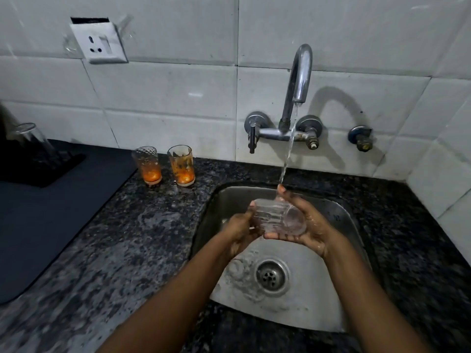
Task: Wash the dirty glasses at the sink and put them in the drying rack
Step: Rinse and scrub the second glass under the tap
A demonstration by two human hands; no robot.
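Landmark = the sink (pixel 351 225), steel, set in a dark speckled counter (pixel 127 238). Nearest us, inside the basin, the drain (pixel 270 275) w/ wet suds around it. Just above the drain we hold a clear glass (pixel 279 216) on its side over the basin, mouth twd the left. Our left hand (pixel 240 231) grips the mouth end, fingers curled round the rim; our right hand (pixel 309 226) cradles the base end from below, fingers curved under and thumb up over the top, so both are clamped on the glass. A water stream (pixel 288 154) lands on the right thumb and the glass's upper side.

Left of the sink on the counter, behind its back-left corner: two dirty glasses (pixel 181 165) upright, close together but apart, w/ orange residue at the bottom. Further left, a dark mat (pixel 51 212) w/ a black drying rack (pixel 38 169) on it; one clear glass upside down (pixel 31 141) in the rack.

Behind the sink on the tiled wall (pixel 178 98): the tap (pixel 299 75), running; a socket (pixel 100 44) up left.
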